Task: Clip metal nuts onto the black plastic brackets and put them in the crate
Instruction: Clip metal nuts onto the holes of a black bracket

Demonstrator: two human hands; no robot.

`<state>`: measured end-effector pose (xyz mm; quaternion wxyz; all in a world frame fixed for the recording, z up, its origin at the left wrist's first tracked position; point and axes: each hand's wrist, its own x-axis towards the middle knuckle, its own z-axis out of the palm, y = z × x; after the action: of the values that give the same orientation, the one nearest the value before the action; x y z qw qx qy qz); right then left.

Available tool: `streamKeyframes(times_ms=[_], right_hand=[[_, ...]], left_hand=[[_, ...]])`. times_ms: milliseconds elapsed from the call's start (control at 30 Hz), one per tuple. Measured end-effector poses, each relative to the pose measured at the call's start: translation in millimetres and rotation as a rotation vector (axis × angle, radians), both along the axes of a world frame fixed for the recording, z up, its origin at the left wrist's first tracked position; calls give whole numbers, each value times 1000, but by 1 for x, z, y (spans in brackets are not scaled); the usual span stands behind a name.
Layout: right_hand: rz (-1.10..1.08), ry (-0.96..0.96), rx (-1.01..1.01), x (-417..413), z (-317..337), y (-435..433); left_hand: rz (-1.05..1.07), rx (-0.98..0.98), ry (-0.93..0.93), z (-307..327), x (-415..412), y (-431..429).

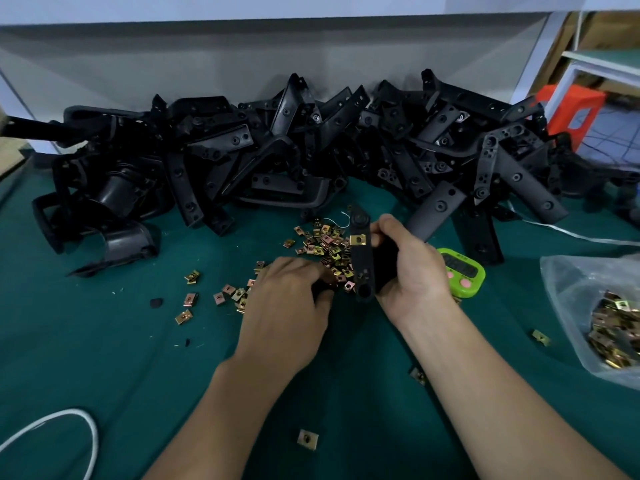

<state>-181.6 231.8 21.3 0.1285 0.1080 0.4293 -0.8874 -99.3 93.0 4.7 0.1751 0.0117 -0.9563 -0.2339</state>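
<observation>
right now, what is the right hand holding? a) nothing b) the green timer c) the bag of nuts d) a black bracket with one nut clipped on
d: the right hand grips a black bracket with a metal nut clipped near its top; the green timer lies behind it.

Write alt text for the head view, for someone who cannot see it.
A person's right hand holds a black bracket with one nut clipped on, while the left hand reaches into loose nuts on a green table. A heap of brackets lies behind.
</observation>
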Motion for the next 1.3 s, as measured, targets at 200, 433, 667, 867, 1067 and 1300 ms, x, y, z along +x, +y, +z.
streamKeyframes(times_ms=[200, 433, 667, 867, 1067, 1300], right_hand=[[-14, 8, 1, -1, -2, 0], [-6, 0, -2, -3, -3, 4], [-10, -10, -19, -4, -5, 4], [-3, -3, 9, -4, -5, 3], [4, -3, 1, -5, -6, 3], [-2, 4, -66, -6, -6, 3]], left_hand=[[15, 37, -8, 0, -5, -3], [120, 113, 94, 1, 0, -6], [209, 912, 116, 11, -2, -5], [159, 1421, 94, 19, -2, 0], [135, 1185, 99, 14, -3, -5], [102, 140, 62, 5, 6, 4]])
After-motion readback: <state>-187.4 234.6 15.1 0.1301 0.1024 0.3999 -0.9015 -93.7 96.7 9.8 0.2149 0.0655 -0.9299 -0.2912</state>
